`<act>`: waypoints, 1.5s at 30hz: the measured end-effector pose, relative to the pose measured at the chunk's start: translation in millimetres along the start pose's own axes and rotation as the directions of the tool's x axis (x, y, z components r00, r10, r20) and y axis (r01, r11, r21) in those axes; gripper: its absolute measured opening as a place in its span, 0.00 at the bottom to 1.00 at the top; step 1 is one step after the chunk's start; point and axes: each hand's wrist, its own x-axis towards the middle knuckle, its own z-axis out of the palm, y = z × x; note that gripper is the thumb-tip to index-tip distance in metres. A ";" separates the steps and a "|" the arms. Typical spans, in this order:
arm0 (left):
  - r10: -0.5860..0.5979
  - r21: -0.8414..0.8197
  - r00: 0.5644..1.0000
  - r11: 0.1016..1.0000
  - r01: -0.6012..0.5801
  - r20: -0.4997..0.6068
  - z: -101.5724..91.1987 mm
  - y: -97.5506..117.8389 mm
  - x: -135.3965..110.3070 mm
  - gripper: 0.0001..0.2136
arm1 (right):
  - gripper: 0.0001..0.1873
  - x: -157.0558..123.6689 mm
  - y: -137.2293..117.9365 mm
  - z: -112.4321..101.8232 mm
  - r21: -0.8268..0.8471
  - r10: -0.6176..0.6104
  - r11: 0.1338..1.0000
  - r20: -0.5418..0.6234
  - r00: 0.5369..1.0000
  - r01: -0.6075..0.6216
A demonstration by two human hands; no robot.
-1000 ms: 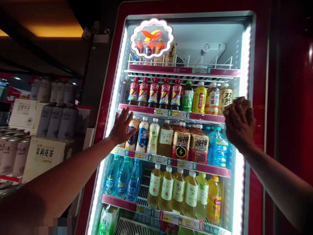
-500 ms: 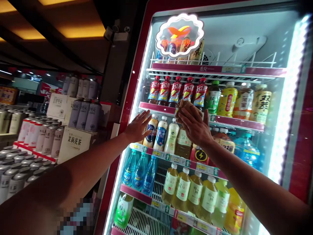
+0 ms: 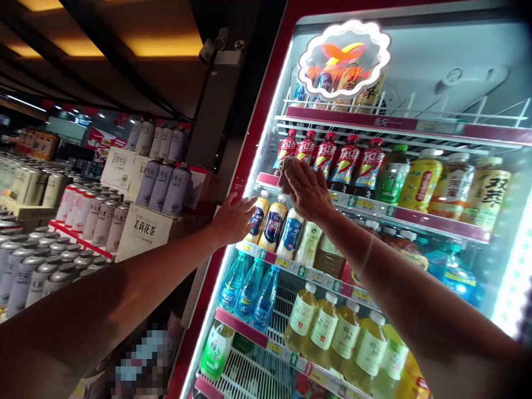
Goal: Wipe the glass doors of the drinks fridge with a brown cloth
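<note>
Grey cans [image 3: 62,272] and cardboard boxes [image 3: 143,235] at left

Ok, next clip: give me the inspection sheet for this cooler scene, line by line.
surface: glass door of a lit drinks cooler.
job's things: small pale wad, cloth or paper unclear, held against the glass.
clutter: nothing seen.
grips: left hand open, flat on the glass; right hand shut on the wad.
cables: nothing seen.
surroundings: bottles on shelves inside; stacked cans and cartons to the left.
</note>
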 end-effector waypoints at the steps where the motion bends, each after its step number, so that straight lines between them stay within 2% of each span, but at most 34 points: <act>1: -0.014 0.014 1.000 1.000 0.014 -0.006 0.9 -2.8 -3.7 0.20 | 0.34 6.3 -7.7 6.3 0.010 0.013 1.000 -0.017 1.000 -0.013; 3: -0.048 0.038 0.999 0.998 0.049 -0.018 3.2 -8.8 -12.2 0.21 | 0.33 14.0 -26.2 18.4 0.039 -0.028 0.999 0.002 1.000 0.028; 7: -0.085 0.028 0.996 0.996 0.085 -0.029 10.7 -22.8 -30.4 0.28 | 0.31 27.5 -54.8 35.8 0.080 -0.186 0.981 0.157 0.970 0.175; 9: -0.107 0.000 0.993 0.994 0.107 -0.053 16.7 -30.4 -37.0 0.34 | 0.31 39.5 -60.0 41.7 0.066 -0.171 0.985 0.184 0.968 0.161; 13: -0.138 -0.058 0.981 0.990 0.131 -0.139 30.5 -41.4 -42.1 0.52 | 0.30 52.5 -74.7 55.1 0.058 -0.117 0.992 0.157 0.981 0.109; 15: -0.124 -0.074 0.979 0.991 0.113 -0.162 35.0 -43.8 -42.5 0.57 | 0.28 47.2 -87.4 61.9 0.105 -0.208 0.976 0.187 0.960 0.191; 18: -0.109 -0.075 0.982 0.992 0.098 -0.157 36.3 -44.7 -43.0 0.57 | 0.26 40.1 -97.3 66.6 0.192 -0.381 0.920 0.225 0.897 0.342; 20: -0.105 -0.066 0.985 0.993 0.097 -0.135 35.2 -44.2 -43.7 0.57 | 0.26 45.3 -92.9 65.5 0.190 -0.374 0.922 0.217 0.902 0.337; 23: -0.120 -0.053 0.987 0.992 0.115 -0.108 33.2 -42.6 -44.4 0.56 | 0.27 59.9 -82.3 62.5 0.118 -0.185 0.979 0.147 0.972 0.169; 25: -0.139 -0.041 0.986 0.990 0.136 -0.097 32.1 -41.3 -44.6 0.57 | 0.28 61.7 -82.3 63.0 0.096 -0.102 0.991 0.111 0.989 0.092; 26: -0.146 -0.036 0.985 0.989 0.143 -0.092 31.5 -40.8 -44.6 0.57 | 0.28 58.8 -84.5 63.9 0.099 -0.110 0.990 0.113 0.987 0.099; 30: -0.149 -0.027 0.987 0.989 0.147 -0.059 27.8 -39.3 -43.4 0.56 | 0.30 40.1 -84.3 66.5 0.137 -0.291 0.953 0.163 0.943 0.270; 32: -0.146 -0.016 0.989 0.989 0.145 -0.036 25.1 -38.2 -42.4 0.55 | 0.32 37.2 -71.4 64.2 0.113 -0.264 0.962 0.133 0.955 0.250; 36: -0.141 0.019 0.989 0.990 0.141 -0.033 19.8 -33.1 -39.5 0.52 | 0.33 31.3 -47.6 55.7 0.068 -0.090 0.994 0.020 0.996 0.089; 39: -0.124 0.007 0.989 0.992 0.125 -0.078 17.4 -26.0 -32.7 0.49 | 0.34 11.9 -48.7 48.6 0.071 -0.150 0.987 0.056 0.987 0.145; 42: -0.100 -0.080 0.988 0.993 0.090 -0.119 17.5 -15.3 -17.9 0.48 | 0.34 -4.8 -45.1 38.5 0.074 -0.236 0.971 0.128 0.963 0.228; 45: -0.111 -0.223 0.987 0.971 0.083 -0.116 23.2 -1.9 -0.1 0.49 | 0.35 -11.5 -27.6 25.8 0.043 -0.136 0.990 0.094 0.986 0.133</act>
